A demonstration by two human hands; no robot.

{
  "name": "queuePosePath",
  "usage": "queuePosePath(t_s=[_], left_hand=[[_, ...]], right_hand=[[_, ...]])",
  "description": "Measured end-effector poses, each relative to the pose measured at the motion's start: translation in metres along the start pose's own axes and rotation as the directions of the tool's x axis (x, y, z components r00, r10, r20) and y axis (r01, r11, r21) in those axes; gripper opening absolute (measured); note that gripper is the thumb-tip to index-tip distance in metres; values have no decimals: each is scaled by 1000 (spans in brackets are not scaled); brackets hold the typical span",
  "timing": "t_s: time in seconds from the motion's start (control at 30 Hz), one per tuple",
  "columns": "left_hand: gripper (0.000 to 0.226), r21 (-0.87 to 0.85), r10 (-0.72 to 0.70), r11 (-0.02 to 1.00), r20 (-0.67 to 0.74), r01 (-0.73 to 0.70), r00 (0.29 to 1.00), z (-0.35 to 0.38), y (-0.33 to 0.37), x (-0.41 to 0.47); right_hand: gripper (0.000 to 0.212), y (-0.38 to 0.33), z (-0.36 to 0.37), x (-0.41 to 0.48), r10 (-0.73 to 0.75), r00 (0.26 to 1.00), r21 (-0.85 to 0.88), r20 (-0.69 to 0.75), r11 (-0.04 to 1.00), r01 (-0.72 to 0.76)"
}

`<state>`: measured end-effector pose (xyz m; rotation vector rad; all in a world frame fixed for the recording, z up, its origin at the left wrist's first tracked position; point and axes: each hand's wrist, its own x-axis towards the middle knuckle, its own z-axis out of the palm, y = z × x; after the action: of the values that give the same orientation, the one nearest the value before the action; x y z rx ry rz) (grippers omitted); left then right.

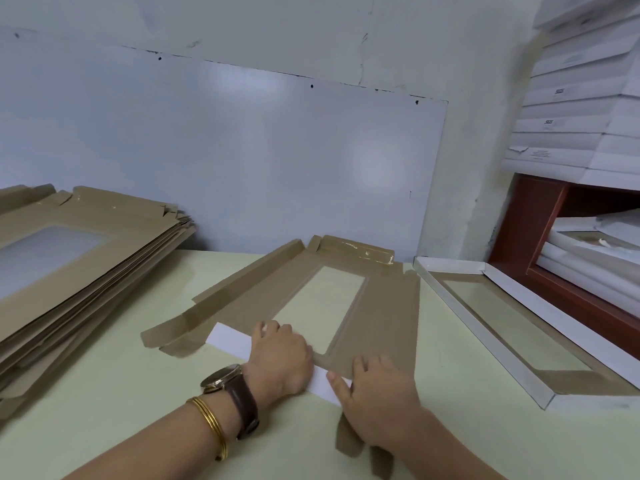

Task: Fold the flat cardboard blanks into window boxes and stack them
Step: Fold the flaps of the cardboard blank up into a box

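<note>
— Hands to be taken first. What is recorded for the left hand (281, 355)?
— It is laid over the white flap (228, 341) turned up along the near edge of the blank (256, 303), with the fingers bent across the flap's top edge. The thumb is hidden, so it cannot be told whether the flap is pinched or only pressed. A watch (230, 379) and gold bangles (209, 422) are worn on that wrist.
— And the right hand (379, 398)?
— It is spread flat, with the fingers extended onto the brown panel below the window (322, 306) and the thumb resting on the flap's right end. Nothing is gripped.
— Position of the blank?
— It is laid brown side up at the middle of the pale table (138, 417), its far end near the wall panel (242, 150). Its left side flap is tilted up.
— Other stock?
— A pile of flat blanks (104, 258) is noted at the left. A folded white window box (450, 296) is set just beside the blank on the right. More white boxes (571, 116) are stacked on and inside the red-brown shelf unit (512, 237).
</note>
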<state>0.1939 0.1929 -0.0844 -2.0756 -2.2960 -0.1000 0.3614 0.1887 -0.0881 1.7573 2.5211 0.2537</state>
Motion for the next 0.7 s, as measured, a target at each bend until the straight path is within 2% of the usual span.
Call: queuePosePath(t_s=[0.13,0.23,0.33,0.4,0.5,0.57,0.63,0.7], left_hand=[[39,-7,-19,1000,81,20,997,-12,12,1],[36,-35,-44,998,116,49,992,-22,10,5],[41,-10,-46,999,184,49,982,-26,6,8],[45,58,-72,996,197,62,978,-28,6,7],[47,170,-118,982,200,84,973,-28,7,3],[53,196,-140,975,196,102,971,-25,5,0],[60,181,-152,977,192,117,969,-19,1,-3],[64,158,-140,981,178,113,974,-12,-7,-5]], right_hand=[[61,-24,-9,-8,-57,998,-40,16,998,57],[54,-33,-14,-11,-102,994,-1,44,995,102],[76,-45,-20,-17,-142,990,8,-2,990,142],[78,-54,-24,-23,-173,981,77,-85,981,179],[66,-58,-32,-28,-265,954,137,-139,949,283],[66,-50,-36,-24,-333,930,147,-154,923,355],[50,-39,-43,-18,-300,947,314,-115,893,321],[38,-24,-50,-7,-236,972,451,-4,867,212]])
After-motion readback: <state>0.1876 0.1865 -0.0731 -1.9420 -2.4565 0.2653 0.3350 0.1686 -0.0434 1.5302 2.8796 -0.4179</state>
